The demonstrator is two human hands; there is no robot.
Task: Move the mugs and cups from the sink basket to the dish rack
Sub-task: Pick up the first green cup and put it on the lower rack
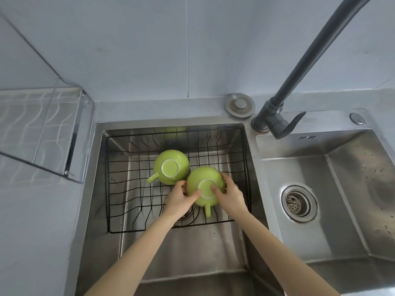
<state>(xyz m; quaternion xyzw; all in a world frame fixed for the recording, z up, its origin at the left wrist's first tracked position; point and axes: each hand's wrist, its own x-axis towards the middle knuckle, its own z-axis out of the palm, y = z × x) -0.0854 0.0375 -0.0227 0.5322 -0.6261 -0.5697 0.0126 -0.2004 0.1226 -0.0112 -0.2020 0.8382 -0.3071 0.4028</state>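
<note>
Two green mugs sit upside down in the black wire sink basket (119, 189) inside the left sink basin. The far mug (171, 166) has its handle pointing left and nothing touches it. The near mug (204, 182) has its handle pointing toward me. My left hand (178, 199) grips its left side and my right hand (229, 194) grips its right side, thumbs resting on its base. The dish rack (40, 129) stands on the counter at the left, behind a clear panel.
A dark faucet (275, 120) rises between the two basins and arcs up to the right. The right basin (342, 189) holds only a drain strainer (298, 202). A round metal plug (239, 105) lies on the ledge behind the left basin.
</note>
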